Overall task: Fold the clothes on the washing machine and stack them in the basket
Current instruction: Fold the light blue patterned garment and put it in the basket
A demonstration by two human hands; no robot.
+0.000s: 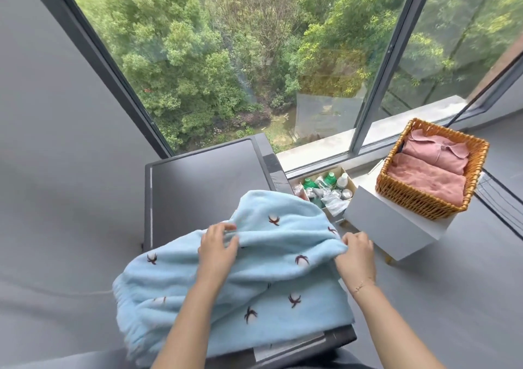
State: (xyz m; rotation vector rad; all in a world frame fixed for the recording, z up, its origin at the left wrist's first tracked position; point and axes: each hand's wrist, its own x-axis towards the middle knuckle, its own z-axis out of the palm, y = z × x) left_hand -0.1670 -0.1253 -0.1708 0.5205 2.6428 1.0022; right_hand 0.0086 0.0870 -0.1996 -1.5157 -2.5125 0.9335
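Note:
A fluffy light-blue garment (pixel 271 281) with small dark embroidered motifs lies rumpled over the near half of the dark grey washing machine (pixel 206 176). My left hand (pixel 219 248) pinches a raised fold near the garment's middle. My right hand (pixel 357 255) grips the cloth's right edge, lifting it slightly. A woven wicker basket (pixel 407 197) stands to the right on a white stool (pixel 396 227). Inside it lie two folded pink garments (pixel 430 181), side by side.
A cardboard box of bottles (pixel 328 189) sits on the floor between the machine and the stool. A large window (pixel 254 57) with a pale sill runs behind. Grey wall stands to the left, grey floor to the right.

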